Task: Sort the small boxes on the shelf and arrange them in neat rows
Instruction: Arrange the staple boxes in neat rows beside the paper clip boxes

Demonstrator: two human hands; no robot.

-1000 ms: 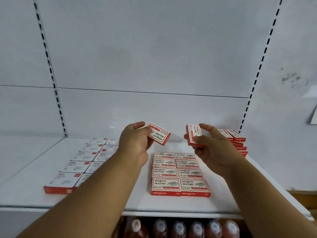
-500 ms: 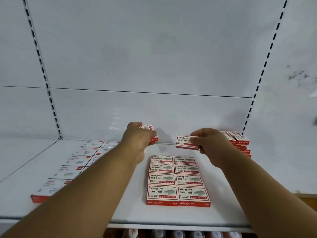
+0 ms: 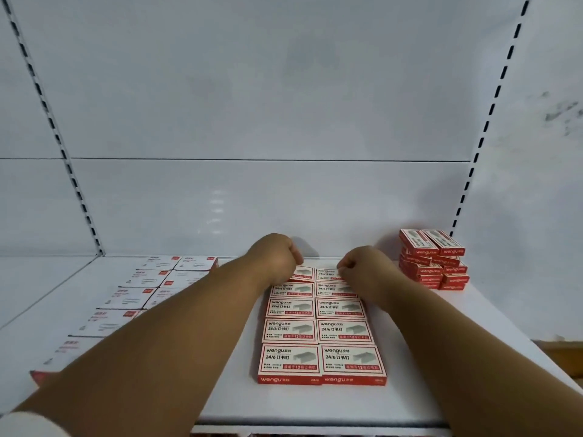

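Observation:
Small red-and-white staple boxes lie flat in two neat columns (image 3: 318,329) in the middle of the white shelf (image 3: 416,386). At the far end of the left column, my left hand (image 3: 277,257) holds a box (image 3: 303,274) down on the shelf with curled fingers. My right hand (image 3: 362,266) pinches the far edge of another box (image 3: 328,274), which lies at the far end of the right column. Both boxes lie flat, in line with the rows in front. My fingers hide their far edges.
A loose stack of red boxes (image 3: 432,261) stands at the back right, near the slotted upright. Two columns of white boxes (image 3: 148,283) run along the left part of the shelf, partly behind my left forearm. The shelf's back panel rises just behind my hands.
Both hands have carried their boxes forward and down from mid-air onto the shelf, to the far end of the two columns. The view has moved closer.

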